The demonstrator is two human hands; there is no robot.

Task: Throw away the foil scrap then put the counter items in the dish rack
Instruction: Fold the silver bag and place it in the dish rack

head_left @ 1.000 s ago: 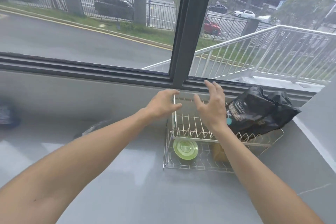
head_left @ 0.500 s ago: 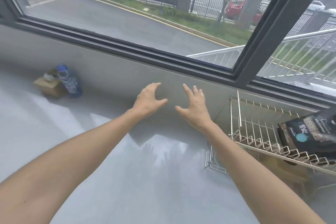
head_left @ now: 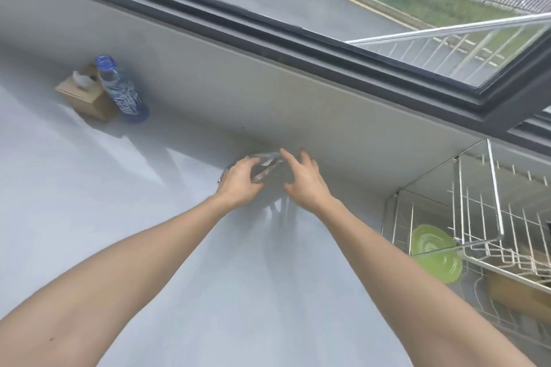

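two hands at foil scrap (head_left: pixel 265 168) | scrap on desk (head_left: pixel 89 202) against back wall, long axis left-right | left hand (head_left: pixel 238 182) nearer, fingers curled onto its left edge, grip unclear | right hand (head_left: pixel 304 182) spread open, empty, just right of it

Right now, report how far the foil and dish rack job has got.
Looks done: a green plate already sits in the dish rack. In hand: the left hand is on the foil scrap by the wall, the right hand open beside it. Left: binning the foil, then racking the water bottle and tissue box.
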